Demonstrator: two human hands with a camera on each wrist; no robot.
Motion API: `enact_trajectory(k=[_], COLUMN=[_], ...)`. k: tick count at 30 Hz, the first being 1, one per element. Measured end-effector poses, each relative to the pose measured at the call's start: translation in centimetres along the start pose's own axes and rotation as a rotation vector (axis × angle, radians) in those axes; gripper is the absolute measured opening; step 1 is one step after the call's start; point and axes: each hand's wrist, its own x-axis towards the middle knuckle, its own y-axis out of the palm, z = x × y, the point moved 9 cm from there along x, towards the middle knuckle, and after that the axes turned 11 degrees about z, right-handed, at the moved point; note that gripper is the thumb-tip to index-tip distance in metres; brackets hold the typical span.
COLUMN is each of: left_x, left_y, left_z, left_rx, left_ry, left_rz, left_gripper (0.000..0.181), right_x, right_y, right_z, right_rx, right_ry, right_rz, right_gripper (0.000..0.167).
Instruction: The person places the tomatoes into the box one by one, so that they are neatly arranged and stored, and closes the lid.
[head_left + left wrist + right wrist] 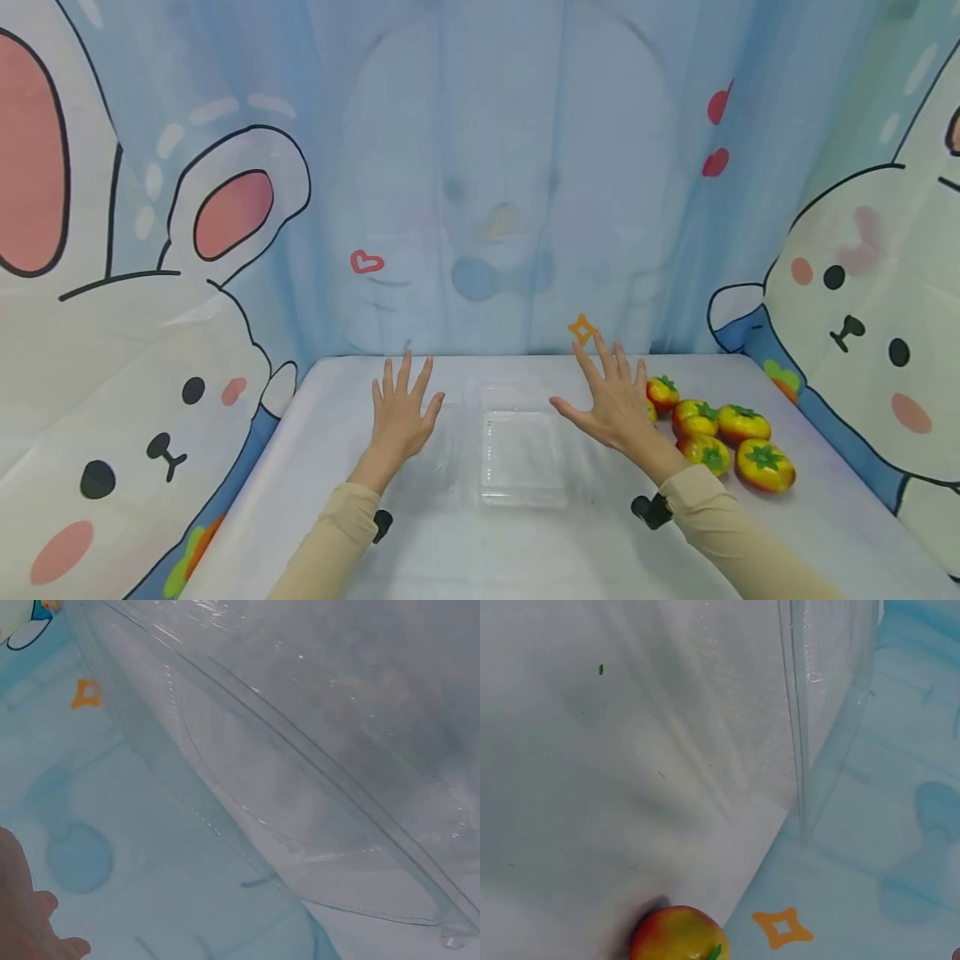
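A clear plastic box [523,501] stands on the table between my two hands, with a faint transparent flap or lid [441,450] at its left side. My left hand [401,421] hovers left of the box with fingers spread and holds nothing. In the left wrist view the box's clear walls [300,761] fill much of the frame. To the right of the box, my right hand [617,404] also has its fingers spread and nothing in its grip. It is close to several red-and-yellow, persimmon-like fruits [765,465] with green tops, partly covering one.
A white cloth [600,550] covers the table. Behind it hangs a light blue curtain [510,150] printed with rabbits. In the right wrist view one fruit [676,934] lies near the table's edge, and a small green scrap [601,669] is on the cloth.
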Motion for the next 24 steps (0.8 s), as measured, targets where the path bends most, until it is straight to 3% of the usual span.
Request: enact_trajectory(k=[5, 9, 17, 24], left_x=[-1.2, -2.1, -3.7, -4.8], left_y=[-0.8, -1.2, -0.1, 0.7], left_z=[2.3, 4.6, 9.0, 11.0], left_rx=[-0.024, -0.044, -0.13, -0.22], left_ry=[-0.01, -0.06, -0.21, -0.274], left_rz=[-0.054, -0.074, 0.035, 0.078], left_gripper=[0.052, 0.05, 0.051, 0.052], right_x=[-0.3, -0.4, -0.7, -1.4], right_y=[-0.1, -0.5, -0.6, -0.1], right_z=[-0.7, -1.1, -1.7, -2.4], right_rx=[-0.006, -0.001, 0.015, 0.042], right_ry=[0.02, 0.018, 0.016, 0.046], right_rz=[0.007, -0.007, -0.019, -0.001], right_gripper=[0.091, 0.09, 0.09, 0.089])
